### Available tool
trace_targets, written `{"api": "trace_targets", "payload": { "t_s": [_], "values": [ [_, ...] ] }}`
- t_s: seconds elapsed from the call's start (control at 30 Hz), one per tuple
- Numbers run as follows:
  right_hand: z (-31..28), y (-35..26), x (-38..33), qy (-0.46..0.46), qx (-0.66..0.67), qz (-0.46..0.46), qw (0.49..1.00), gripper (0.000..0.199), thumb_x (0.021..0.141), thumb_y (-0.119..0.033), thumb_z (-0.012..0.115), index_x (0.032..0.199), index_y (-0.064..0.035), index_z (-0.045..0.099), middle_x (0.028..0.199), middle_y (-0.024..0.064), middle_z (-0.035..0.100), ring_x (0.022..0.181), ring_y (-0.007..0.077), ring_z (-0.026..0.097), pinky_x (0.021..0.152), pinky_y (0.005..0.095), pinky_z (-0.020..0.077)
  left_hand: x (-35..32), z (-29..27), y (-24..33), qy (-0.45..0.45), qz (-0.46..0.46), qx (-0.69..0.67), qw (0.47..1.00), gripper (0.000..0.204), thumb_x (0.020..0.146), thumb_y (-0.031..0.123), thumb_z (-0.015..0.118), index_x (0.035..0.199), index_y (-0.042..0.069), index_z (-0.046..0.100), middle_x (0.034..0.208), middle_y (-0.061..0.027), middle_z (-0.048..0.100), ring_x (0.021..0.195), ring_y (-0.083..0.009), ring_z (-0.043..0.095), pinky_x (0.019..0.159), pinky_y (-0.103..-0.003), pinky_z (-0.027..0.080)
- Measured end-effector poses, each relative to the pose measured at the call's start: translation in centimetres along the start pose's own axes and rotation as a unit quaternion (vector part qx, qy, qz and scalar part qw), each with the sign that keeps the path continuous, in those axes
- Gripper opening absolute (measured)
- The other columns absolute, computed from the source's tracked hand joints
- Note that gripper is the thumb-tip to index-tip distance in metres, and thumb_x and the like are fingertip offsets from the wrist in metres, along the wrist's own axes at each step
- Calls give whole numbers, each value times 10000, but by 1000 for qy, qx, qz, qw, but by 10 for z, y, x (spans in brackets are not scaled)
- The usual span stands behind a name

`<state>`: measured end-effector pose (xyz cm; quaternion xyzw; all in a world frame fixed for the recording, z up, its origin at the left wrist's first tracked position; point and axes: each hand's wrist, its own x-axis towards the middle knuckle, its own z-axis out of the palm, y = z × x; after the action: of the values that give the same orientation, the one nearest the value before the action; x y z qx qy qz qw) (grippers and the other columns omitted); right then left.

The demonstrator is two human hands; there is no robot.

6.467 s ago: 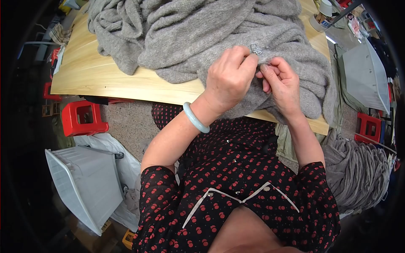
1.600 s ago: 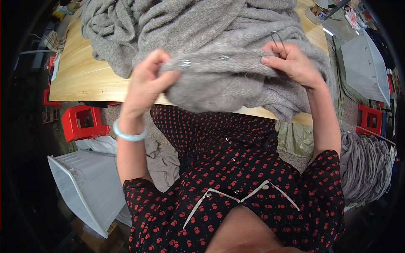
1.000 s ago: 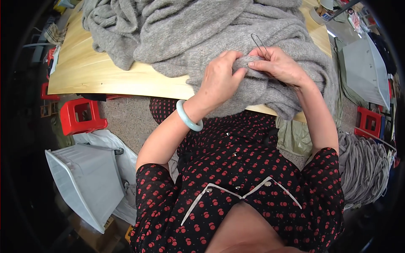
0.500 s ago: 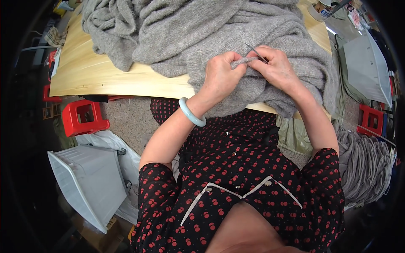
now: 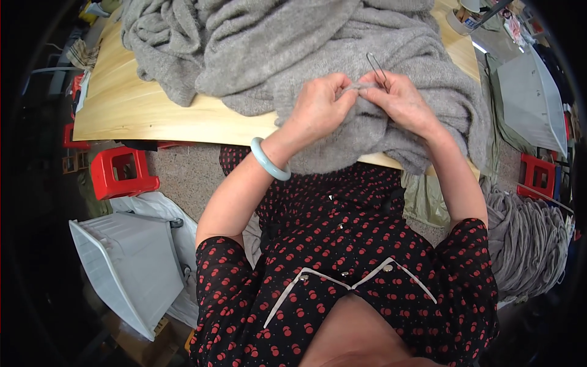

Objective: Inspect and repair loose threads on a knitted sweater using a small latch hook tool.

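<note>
A large heap of grey knitted fabric [image 5: 330,55] covers much of the table, and its near part hangs over the front edge. My left hand [image 5: 323,105] is closed, pinching a small raised edge of this knit between thumb and fingers. Just to its right, my right hand [image 5: 400,101] is closed too, its fingertips at the same pinched edge. A thin metal tool with two narrow prongs [image 5: 374,64] is tucked in my right hand and sticks up past the fingers; its lower end is hidden, so I cannot tell its exact kind. The fingertips nearly meet.
The wooden table [image 5: 165,119] shows bare at the left. Red stools [image 5: 122,174] stand on the floor on both sides. A grey plastic bin [image 5: 137,263] is at lower left, another bin [image 5: 532,98] at right. Grey bundled knit [image 5: 529,244] lies at lower right; a small tub [image 5: 458,23] sits far right.
The metal tool has turned more upright in my right hand, and its two prongs now show. My left forearm has shifted slightly left. Both hands stay at the knit edge.
</note>
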<state>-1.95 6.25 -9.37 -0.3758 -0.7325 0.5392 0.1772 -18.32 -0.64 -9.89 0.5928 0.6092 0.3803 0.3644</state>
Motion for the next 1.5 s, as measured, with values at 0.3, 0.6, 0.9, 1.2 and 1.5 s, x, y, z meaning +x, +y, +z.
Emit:
{"api": "trace_targets", "payload": {
  "t_s": [0.3,0.6,0.9,1.2,1.5],
  "values": [
    [2,14,3,58,55,11,997,200,711,-150,614,849,-5,615,709,-19,563,666,37,468,587,214,414,6,18,-14,107,159,106,976,146,792,102,534,873,-15,500,736,-190,526,643,-321,533,580,-373,419],
    [-4,4,3,79,58,-12,995,206,697,-165,630,801,11,601,672,-27,559,630,34,455,537,231,407,22,18,-16,-2,57,-125,990,125,878,160,479,841,41,494,633,41,443,550,-41,405,494,-204,347],
    [-2,13,1,50,-72,-25,996,145,716,-130,587,779,0,582,637,-41,509,626,34,425,548,225,379,10,18,-9,-47,-28,-199,978,125,876,165,489,825,51,501,601,47,432,528,-34,394,475,-201,337],
    [3,-4,-12,98,-103,-29,989,250,668,-219,567,814,-17,583,668,167,561,594,202,546,574,337,434,-5,17,-2,86,199,157,964,87,760,44,507,823,-17,513,771,-203,514,715,-389,520,613,-432,421],
    [6,0,-9,98,-131,-56,985,276,706,-242,554,807,14,557,772,201,566,739,317,580,639,368,439,8,24,-8,76,45,-57,994,126,780,111,517,806,-12,517,631,-146,526,608,-252,550,572,-380,424]
  ]
}}
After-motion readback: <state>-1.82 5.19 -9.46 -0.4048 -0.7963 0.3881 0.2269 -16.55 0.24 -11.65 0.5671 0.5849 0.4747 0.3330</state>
